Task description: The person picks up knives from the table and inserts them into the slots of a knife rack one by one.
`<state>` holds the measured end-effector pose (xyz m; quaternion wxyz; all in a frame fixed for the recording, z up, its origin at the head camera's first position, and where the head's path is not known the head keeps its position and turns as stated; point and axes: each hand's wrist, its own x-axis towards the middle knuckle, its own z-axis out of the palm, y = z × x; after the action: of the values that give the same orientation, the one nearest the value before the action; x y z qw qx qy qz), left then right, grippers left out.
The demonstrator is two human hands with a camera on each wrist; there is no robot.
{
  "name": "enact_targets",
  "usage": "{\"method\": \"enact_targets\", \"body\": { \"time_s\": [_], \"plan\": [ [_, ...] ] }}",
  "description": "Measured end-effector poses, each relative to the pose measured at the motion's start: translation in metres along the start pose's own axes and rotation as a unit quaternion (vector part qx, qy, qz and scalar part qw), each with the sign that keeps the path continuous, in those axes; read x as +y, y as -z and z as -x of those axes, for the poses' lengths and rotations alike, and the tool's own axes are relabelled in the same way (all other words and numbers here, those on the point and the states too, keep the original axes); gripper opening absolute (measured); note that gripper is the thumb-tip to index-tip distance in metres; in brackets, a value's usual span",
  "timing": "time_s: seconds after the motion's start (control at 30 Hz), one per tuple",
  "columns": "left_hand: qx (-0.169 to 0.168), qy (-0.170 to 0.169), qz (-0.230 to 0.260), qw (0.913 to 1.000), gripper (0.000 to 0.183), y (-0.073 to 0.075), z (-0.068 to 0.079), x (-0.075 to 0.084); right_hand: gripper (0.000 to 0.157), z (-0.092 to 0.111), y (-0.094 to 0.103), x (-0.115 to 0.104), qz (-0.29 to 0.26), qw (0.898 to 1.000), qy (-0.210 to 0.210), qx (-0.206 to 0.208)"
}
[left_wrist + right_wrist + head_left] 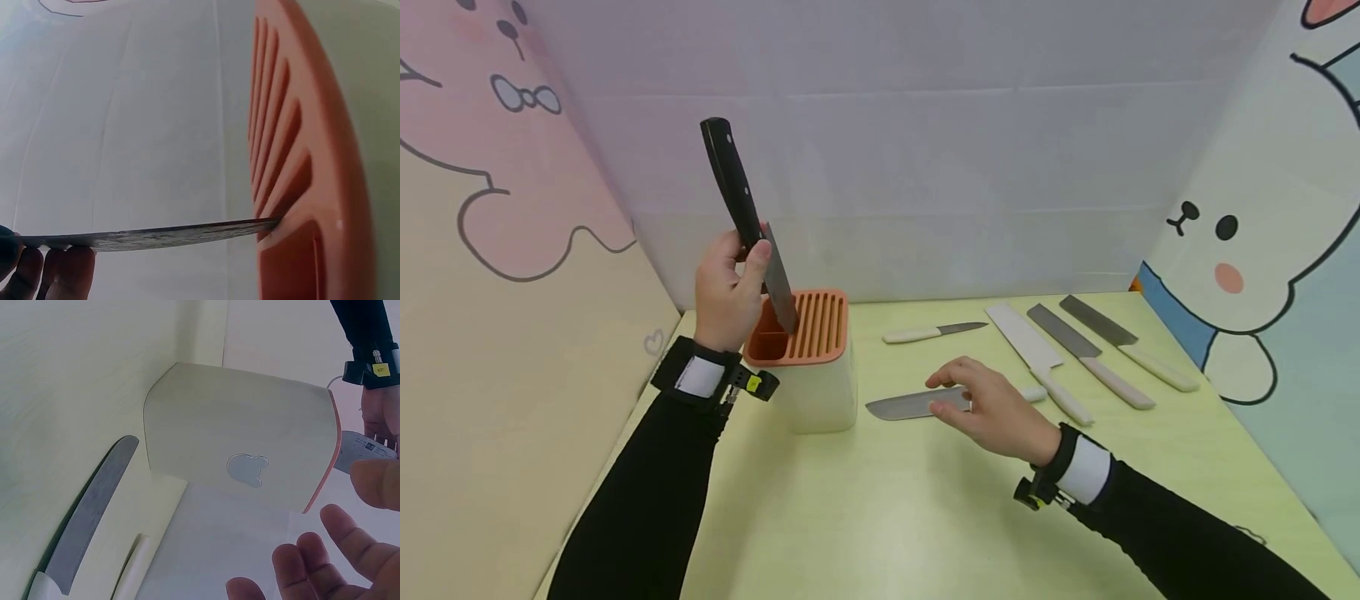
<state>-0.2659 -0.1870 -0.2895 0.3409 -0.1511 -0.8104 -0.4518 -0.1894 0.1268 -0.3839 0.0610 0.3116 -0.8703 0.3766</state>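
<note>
My left hand [727, 292] grips a black-handled kitchen knife [730, 179] where the handle meets the blade. The handle points up and the blade points down, its tip right at a slot of the orange slotted top [831, 325] of a white knife block [816, 404]. In the left wrist view the knife's blade [175, 237] reaches the slot beside the larger opening. My right hand [992, 408] holds nothing, fingers loosely bent and apart. It overlaps a white-handled knife [898, 407] on the table; the right wrist view shows this knife's blade [94, 515] below the hand.
A small paring knife [913, 335] lies behind. To the right lie a white-bladed cleaver [1022, 335] and two grey-bladed knives with pale handles, one nearer [1063, 329] and one farther right [1097, 319]. Walls with cartoon prints enclose the light green table [880, 533].
</note>
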Motion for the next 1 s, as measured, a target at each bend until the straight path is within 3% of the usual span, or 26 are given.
{"method": "enact_targets", "body": {
  "time_s": [0.47,1.0],
  "plan": [
    [-0.092,0.006,-0.017,0.9956,0.032,-0.013,0.008,-0.023,0.020,0.001,-0.003,0.002,-0.018,1.000,-0.015,-0.008],
    [-0.158,0.082,-0.054,0.9825,0.031,-0.016,0.018,-0.033,0.020,0.002,-0.004,0.005,-0.024,0.999,-0.027,-0.015]
  ]
}}
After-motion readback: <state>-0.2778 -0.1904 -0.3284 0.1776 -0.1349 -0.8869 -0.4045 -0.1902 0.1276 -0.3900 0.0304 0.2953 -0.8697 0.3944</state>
